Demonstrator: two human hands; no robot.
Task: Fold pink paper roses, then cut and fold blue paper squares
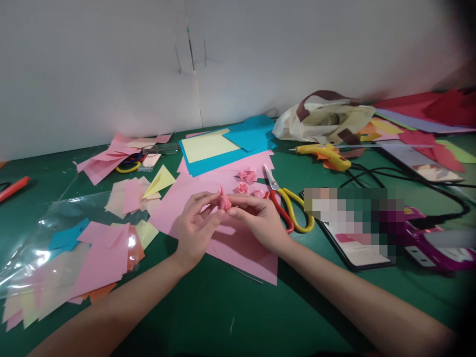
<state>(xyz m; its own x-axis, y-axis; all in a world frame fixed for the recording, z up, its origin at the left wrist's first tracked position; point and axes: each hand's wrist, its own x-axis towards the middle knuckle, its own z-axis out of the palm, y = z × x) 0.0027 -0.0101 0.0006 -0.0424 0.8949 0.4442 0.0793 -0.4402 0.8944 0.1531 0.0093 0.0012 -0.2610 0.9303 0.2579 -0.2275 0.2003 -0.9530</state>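
Note:
Between the fingertips of both hands is a small folded pink paper flower [224,201], its tip pointing up. My left hand [197,220] pinches it from the left. From the right, my right hand [258,215] closes thumb and fingers on it. Both hands are over a pink paper sheet [256,258]. Just beyond them lie small pink paper flowers [247,174], one partly hidden by my right hand. Scissors [288,203] with red and yellow handles lie right of that hand, blades pointing away. A thin wire [241,273] rests near the sheet's front edge.
Left, a clear plastic bag [40,248] lies among coloured paper pieces [104,253]. Blue sheets [256,134] are at the back. A yellow glue gun [325,154], a cream bag [290,124], a phone [357,243], a purple power strip [427,245] and black cables [409,173] occupy the right.

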